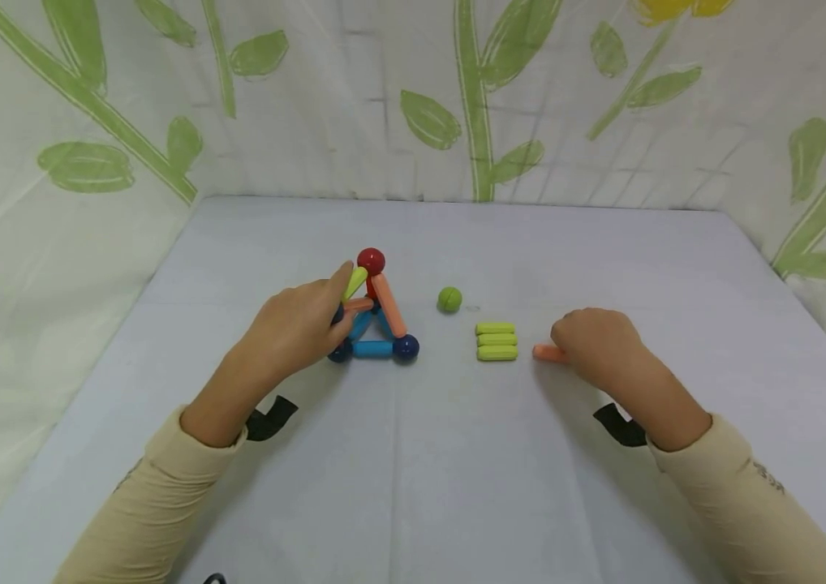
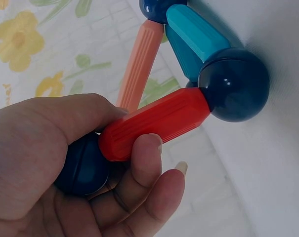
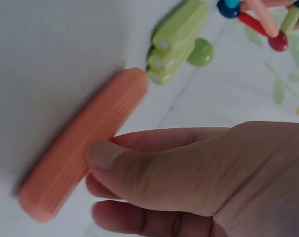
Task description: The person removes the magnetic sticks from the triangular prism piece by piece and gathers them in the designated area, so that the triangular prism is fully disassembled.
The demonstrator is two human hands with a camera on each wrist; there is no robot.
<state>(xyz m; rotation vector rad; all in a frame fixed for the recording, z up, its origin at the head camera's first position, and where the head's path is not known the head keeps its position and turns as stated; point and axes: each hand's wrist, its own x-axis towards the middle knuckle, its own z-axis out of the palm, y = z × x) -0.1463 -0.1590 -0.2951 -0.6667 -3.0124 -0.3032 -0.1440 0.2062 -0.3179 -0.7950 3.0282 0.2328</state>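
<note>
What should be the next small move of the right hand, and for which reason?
I would probably lift the orange stick and bring it towards the ball-and-stick structure. The right hand already pinches this stick, while the left hand grips a red stick of the structure, perhaps steadying it.

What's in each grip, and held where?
Left grip: red stick, pinched toward its end at the palm-side dark blue ball. Right grip: orange stick, pinched near its middle.
</note>
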